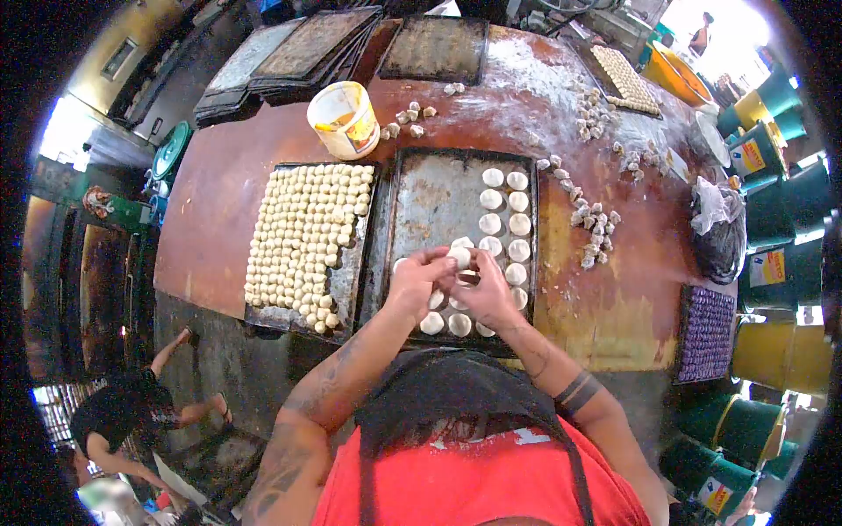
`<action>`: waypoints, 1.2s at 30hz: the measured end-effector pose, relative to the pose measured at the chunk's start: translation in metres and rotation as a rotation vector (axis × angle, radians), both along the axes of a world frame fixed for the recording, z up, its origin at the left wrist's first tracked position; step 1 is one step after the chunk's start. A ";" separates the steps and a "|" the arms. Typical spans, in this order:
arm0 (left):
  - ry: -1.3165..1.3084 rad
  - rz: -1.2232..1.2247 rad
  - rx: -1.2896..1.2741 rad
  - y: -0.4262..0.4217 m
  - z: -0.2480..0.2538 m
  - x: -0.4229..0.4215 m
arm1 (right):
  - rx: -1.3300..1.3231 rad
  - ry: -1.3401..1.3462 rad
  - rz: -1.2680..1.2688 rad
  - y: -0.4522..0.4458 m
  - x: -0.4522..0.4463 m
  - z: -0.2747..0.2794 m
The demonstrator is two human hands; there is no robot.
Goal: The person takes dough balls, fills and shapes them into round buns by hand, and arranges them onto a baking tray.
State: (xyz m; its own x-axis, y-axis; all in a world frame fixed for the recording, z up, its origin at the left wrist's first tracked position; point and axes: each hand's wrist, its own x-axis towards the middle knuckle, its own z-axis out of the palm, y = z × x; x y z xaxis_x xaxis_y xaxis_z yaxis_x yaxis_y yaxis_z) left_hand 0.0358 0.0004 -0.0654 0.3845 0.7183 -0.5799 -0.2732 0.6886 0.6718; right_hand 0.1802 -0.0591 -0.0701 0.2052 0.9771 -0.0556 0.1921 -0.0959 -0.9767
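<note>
My left hand [416, 282] and my right hand [489, 291] meet over the near part of a dark baking tray [430, 197]. Both sets of fingers are closed around a small white piece of dough [460, 255]. Flattened dough rounds [518, 225] stand in columns along the tray's right side, with more along its near edge, partly hidden by my hands. Left of it, a second tray [345, 294] carries closely packed rows of small dough balls [303, 219]. Behind the trays is a white bucket [329, 118] with orange-yellow stuff inside.
Stacked baking trays [307, 48] lie at the far left of the floured table [588, 307]. Greyish lumps [596, 230] are scattered on the right. A tray of purple pieces [707, 333] sits at the right edge, near green drums [772, 280]. Another person [123, 412] is at lower left.
</note>
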 end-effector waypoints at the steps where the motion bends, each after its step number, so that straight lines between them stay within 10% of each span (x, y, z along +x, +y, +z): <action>1: 0.122 -0.055 0.149 0.001 0.004 0.000 | 0.010 0.158 -0.053 0.005 -0.004 -0.011; 4: 0.468 -0.181 0.625 0.003 -0.004 0.003 | -0.052 -0.103 -0.042 0.036 0.012 -0.009; 10: 0.522 0.020 0.601 0.020 -0.011 -0.010 | 0.000 -0.895 0.153 0.102 0.049 -0.022; 19: 0.622 -0.193 0.485 0.011 0.005 -0.034 | -0.040 -0.957 0.543 0.095 0.055 0.007; 22: 0.557 -0.241 0.438 0.007 -0.012 -0.047 | 0.161 -0.930 -0.253 0.139 0.147 -0.033; 25: 0.729 -0.228 0.604 0.010 -0.005 -0.063 | -0.437 -1.147 -0.472 0.142 0.214 -0.037; 31: 1.187 -0.063 1.104 0.046 -0.050 -0.130 | -0.105 -0.999 -0.378 0.103 0.265 -0.061; 36: 1.495 -0.114 1.356 0.082 -0.049 -0.158 | 0.360 0.085 -0.524 0.061 0.239 -0.044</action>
State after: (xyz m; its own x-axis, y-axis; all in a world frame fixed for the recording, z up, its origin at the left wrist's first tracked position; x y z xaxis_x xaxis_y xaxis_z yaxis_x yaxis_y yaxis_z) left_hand -0.1223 0.0829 -0.1148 0.2742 0.8901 0.3641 0.8785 -0.3858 0.2817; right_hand 0.4195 0.0023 -0.1143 0.6697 0.7092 0.2203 0.1291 0.1810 -0.9750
